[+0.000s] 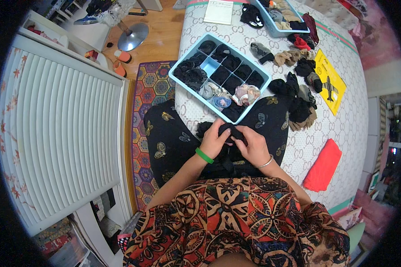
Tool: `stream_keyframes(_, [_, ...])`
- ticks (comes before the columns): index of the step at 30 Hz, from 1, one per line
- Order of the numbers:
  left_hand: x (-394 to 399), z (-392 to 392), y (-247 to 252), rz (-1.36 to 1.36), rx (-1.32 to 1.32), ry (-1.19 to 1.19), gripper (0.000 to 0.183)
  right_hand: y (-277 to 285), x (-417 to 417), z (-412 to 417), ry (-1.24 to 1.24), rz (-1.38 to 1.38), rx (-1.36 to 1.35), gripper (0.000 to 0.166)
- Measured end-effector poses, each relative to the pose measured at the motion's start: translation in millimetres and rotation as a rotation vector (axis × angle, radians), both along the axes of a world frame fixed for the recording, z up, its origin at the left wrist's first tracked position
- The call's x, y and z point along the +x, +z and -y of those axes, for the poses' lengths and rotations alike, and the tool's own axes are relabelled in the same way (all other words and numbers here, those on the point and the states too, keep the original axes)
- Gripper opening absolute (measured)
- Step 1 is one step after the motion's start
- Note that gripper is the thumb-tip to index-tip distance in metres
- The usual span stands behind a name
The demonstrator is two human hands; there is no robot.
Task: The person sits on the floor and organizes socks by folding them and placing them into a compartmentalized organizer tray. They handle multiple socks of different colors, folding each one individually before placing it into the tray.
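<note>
Both my hands meet above my lap and grip one dark fabric piece (228, 129), perhaps a sock or stocking. My left hand (213, 139), with a green band at the wrist, pinches its left side. On its other side, my right hand (254, 144) holds it between thumb and fingers. Just beyond my fingertips sits a light blue divided box (192, 95) on the bed. Rolled black fabric pieces (232, 61) fill many compartments, while pale and pinkish ones (246, 94) occupy some near ones. One compartment (210, 66) shows its bare blue bottom. More dark fabric (204, 128) lies beside my left hand.
Right of the box, loose bundled socks (299, 108) lie on the patterned bedcover (320, 130). A yellow sheet (330, 83), red folded cloth (323, 165), second blue box (280, 32) and paper pad (218, 12) are also there. A white louvred panel (70, 130) stands left.
</note>
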State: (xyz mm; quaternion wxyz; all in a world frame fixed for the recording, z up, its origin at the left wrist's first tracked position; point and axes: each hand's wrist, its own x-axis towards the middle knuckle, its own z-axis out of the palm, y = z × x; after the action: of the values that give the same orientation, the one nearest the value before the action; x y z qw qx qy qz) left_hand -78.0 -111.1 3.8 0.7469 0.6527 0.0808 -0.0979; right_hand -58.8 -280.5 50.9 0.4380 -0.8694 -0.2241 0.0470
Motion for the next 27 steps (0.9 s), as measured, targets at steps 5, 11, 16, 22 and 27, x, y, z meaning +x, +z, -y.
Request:
stream_keyframes(5, [3, -8, 2, -0.029, -0.119, 0.046, 0.025, 2, 2, -3, 0.08, 0.1, -0.031, 0.032])
stream_keyframes(11, [27, -83, 14, 0.008, -0.225, 0.672, 0.028, -16, -6, -1, -0.138, 0.069, 0.118, 0.024])
stream_keyframes(16, [14, -122, 2, 0.062, -0.227, 0.777, 0.028, -12, -3, -6, -0.07, 0.135, 0.075, 0.017])
stream_keyframes(22, [-6, -84, -26, 0.285, 0.766, 0.247, 0.058, -6, -4, -7, -0.038, 0.137, 0.024, 0.014])
stream_keyframes(27, [-13, -45, -29, 0.38, 0.98, -0.249, 0.087, 0, -4, -10, -0.019, 0.148, -0.013, 0.014])
